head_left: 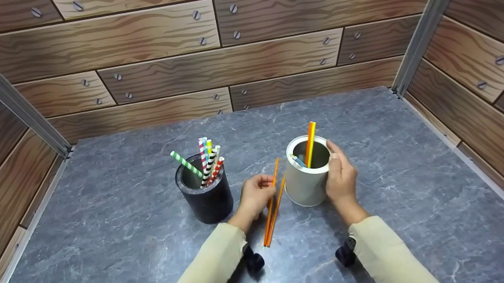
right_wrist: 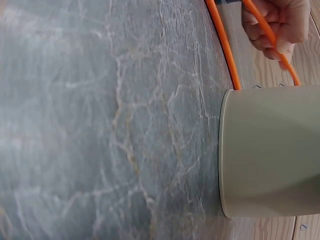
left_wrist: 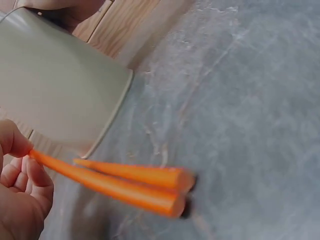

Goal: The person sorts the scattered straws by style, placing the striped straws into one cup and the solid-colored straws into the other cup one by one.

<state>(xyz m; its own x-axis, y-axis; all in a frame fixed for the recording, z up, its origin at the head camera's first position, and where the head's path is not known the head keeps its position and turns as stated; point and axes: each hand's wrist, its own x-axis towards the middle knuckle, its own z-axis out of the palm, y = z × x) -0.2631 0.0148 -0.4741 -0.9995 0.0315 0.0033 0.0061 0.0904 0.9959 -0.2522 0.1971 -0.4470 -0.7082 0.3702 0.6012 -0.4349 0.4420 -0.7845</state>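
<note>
My left hand (head_left: 256, 196) pinches an orange straw (head_left: 275, 169) between thumb and fingers. A second orange straw (head_left: 279, 201) lies on the table just right of it; their near ends sit side by side, as the left wrist view shows close up. With its thumb at the rim and fingers round the far side, my right hand (head_left: 342, 174) grips a white can (head_left: 305, 189). The can stands upright, holding an orange straw (head_left: 309, 139), a yellow straw (head_left: 313, 139) and something blue (head_left: 299, 161) low inside. In the right wrist view the can's side (right_wrist: 270, 150) fills the right edge.
Left of my left hand stands a black cup (head_left: 208, 203) with several striped paper straws (head_left: 209, 165) leaning in it. The grey marbled table (head_left: 128, 204) is enclosed by wood-patterned walls (head_left: 155, 41) and metal corner posts (head_left: 414, 46).
</note>
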